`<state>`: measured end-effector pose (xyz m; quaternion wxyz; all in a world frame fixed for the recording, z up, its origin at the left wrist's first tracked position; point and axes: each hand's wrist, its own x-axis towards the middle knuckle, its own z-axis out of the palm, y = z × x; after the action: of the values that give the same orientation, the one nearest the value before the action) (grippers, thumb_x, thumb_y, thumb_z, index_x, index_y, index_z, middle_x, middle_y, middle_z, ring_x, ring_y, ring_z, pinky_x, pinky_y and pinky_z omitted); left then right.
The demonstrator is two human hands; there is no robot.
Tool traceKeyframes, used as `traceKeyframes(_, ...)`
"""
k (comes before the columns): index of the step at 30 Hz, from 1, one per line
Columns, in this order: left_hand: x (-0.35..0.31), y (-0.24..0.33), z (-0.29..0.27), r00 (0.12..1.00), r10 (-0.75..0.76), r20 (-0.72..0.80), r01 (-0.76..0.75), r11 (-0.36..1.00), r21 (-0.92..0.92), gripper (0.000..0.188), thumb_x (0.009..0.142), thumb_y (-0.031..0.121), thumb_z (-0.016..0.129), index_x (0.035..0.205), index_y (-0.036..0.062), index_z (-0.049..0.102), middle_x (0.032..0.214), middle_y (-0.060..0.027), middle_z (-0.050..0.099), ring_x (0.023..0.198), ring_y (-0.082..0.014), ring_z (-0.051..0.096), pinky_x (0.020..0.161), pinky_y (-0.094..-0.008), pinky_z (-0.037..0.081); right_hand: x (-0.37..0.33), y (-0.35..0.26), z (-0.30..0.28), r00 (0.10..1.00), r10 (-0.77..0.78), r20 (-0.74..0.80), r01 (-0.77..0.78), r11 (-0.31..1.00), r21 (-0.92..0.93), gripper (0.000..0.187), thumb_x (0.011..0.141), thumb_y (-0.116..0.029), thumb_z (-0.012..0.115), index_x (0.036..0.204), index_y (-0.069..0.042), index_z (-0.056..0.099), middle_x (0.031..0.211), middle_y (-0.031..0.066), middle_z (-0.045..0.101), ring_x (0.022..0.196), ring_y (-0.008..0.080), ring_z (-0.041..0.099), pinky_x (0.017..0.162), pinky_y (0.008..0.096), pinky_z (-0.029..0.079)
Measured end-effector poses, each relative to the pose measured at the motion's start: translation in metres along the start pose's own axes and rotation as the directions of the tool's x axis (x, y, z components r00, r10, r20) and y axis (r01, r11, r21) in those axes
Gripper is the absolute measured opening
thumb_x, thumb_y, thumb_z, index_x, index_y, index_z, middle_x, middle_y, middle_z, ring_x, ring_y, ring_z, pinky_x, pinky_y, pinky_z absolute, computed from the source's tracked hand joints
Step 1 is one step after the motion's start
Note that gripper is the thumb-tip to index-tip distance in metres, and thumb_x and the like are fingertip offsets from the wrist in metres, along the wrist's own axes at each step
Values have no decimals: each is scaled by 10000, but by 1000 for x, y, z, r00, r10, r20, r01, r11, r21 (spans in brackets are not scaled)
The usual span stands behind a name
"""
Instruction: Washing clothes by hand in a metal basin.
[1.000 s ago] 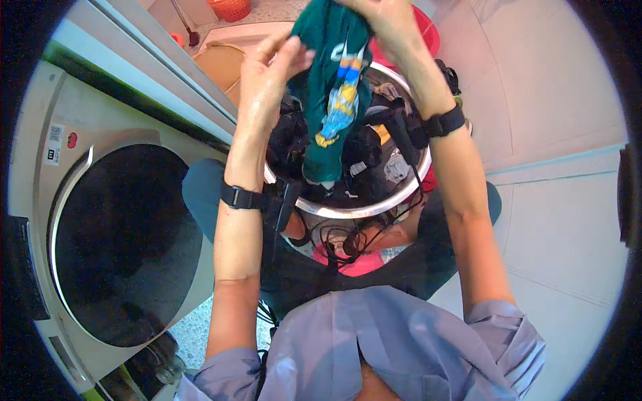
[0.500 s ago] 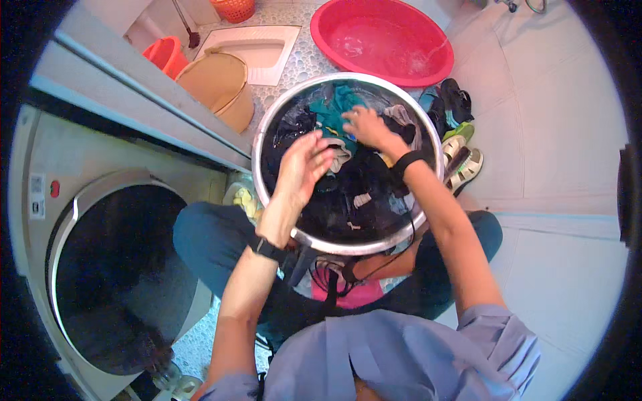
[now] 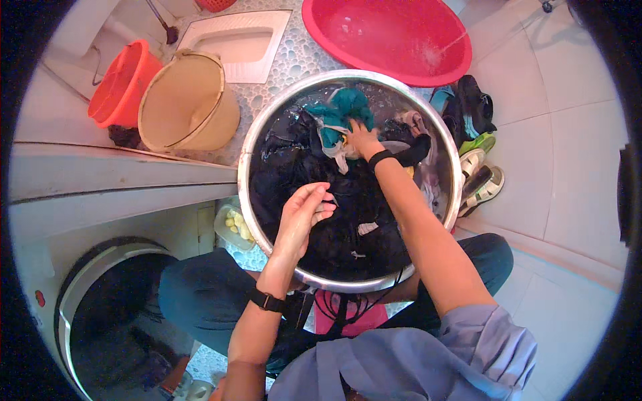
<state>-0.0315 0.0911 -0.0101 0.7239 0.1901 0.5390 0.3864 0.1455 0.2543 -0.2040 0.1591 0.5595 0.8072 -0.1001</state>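
- The metal tub (image 3: 364, 285) is the biggest thing by the hands, sitting between the person's knees, its load heaped close to the rim in places; I'd work toward the middle so nothing slops over the near edge.
- The red basin (image 3: 317, 20) stands just beyond the tub's far side, within a short lean (handy, if you ask me, for anything lifted out dripping).
- The dark clothes (image 3: 364, 200) fill most of the tub, sodden and tangled by the look of them; loosening one piece at a time should go better than hauling at the lot.
- The green cloth (image 3: 351, 103) lies bunched in the far part of the tub, on top of the dark pile, a pale edging trailing toward the near side. Wet cloth will likely be heavy and slippery, so I'd gather a thick fold, not a corner.
- The right hand (image 3: 363, 139) reaches down onto the green cloth, fingers somewhat spread; whether the tips pinch a fold, I cannot tell from here.
- The left hand (image 3: 311, 204) is loosely curled above the dark clothes, thumb near the fingers; I cannot tell whether a scrap of dark fabric sits between them. Steadying the pile with it would help.
- The black wristband (image 3: 381, 158) on the right arm hangs close to the wet load; a shallower reach would spare it.
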Motion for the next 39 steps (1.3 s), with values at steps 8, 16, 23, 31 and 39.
traceKeyframes(8, -2, 1, 13, 997, 12, 74, -9, 999, -45, 234, 903, 216, 528, 1049, 36, 556, 883, -50, 599, 776, -146, 602, 713, -273, 497, 22, 30, 21, 987, 47, 152, -83, 967, 239, 691, 705, -683, 478, 1037, -102, 650, 1144, 168, 578, 1045, 344, 557, 884, 451, 434)
traceKeyframes(16, -16, 9, 13, 990, 74, 119, -66, 995, -71, 224, 904, 206, 517, 1058, 47, 549, 884, -47, 590, 755, -148, 599, 703, -275, 498, -41, 55, -60, 993, -12, -115, 69, 859, 507, 368, 620, -211, 645, 951, -50, 662, 998, 202, 618, 928, 345, 593, 825, 411, 473)
traceKeyframes(23, -15, 3, -3, 991, 90, 99, -69, 977, -202, 224, 879, 248, 559, 1022, 74, 563, 864, -34, 587, 782, -162, 584, 702, -293, 492, -101, 93, -201, 906, 196, -376, 267, 424, 865, 275, 675, -136, 633, 902, 10, 683, 758, 50, 665, 635, 127, 594, 611, 246, 476)
traceKeyframes(31, -4, -6, -3, 993, 83, 79, -56, 953, -297, 213, 863, 230, 577, 1015, 81, 570, 877, -42, 595, 781, -172, 588, 700, -306, 500, -150, 67, -280, 862, 266, -431, 365, 262, 893, 336, 733, -151, 666, 1023, 16, 638, 879, 79, 653, 714, 99, 603, 642, 217, 482)
traceKeyframes(39, 1, -15, -9, 997, 24, 67, -5, 962, -271, 239, 869, 235, 571, 1046, 75, 557, 873, -40, 584, 766, -161, 587, 675, -285, 503, -99, 1, -98, 967, -163, -197, 221, 922, 319, 757, 733, -237, 684, 1375, -224, 283, 1436, 193, 184, 1299, 389, 232, 996, 549, 281)
